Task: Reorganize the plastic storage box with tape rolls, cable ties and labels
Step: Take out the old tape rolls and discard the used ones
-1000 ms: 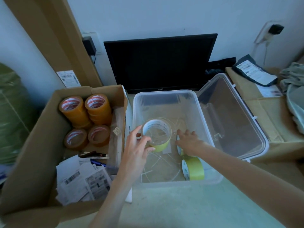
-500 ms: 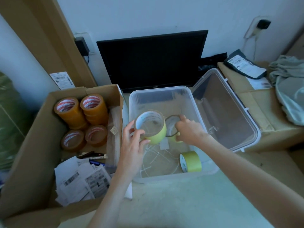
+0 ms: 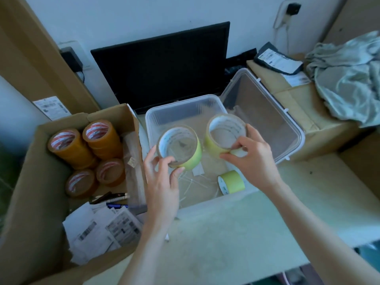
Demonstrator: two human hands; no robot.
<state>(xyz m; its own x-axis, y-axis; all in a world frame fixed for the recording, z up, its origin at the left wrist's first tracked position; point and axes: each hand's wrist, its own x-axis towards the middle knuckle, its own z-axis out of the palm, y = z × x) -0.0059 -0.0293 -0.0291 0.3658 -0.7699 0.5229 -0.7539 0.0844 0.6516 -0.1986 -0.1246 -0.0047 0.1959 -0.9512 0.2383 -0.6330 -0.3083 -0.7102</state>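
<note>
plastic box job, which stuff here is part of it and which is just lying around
Part of the job:
- clear plastic box
- yellow tape roll in left hand
- yellow tape roll in right hand
- third yellow roll in the box
- white cable ties
- box lid

Lying about:
- black monitor
- cardboard box of brown tape rolls
- crumpled cloth

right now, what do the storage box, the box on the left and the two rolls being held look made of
Storage box: clear, slightly frosted plastic; the surface under it shows through its walls.
Left box: matte brown corrugated cardboard, with folded flaps.
Left-hand roll and right-hand roll: yellow-green tape, seemingly matte, wound on printed white cores, likely card.
</note>
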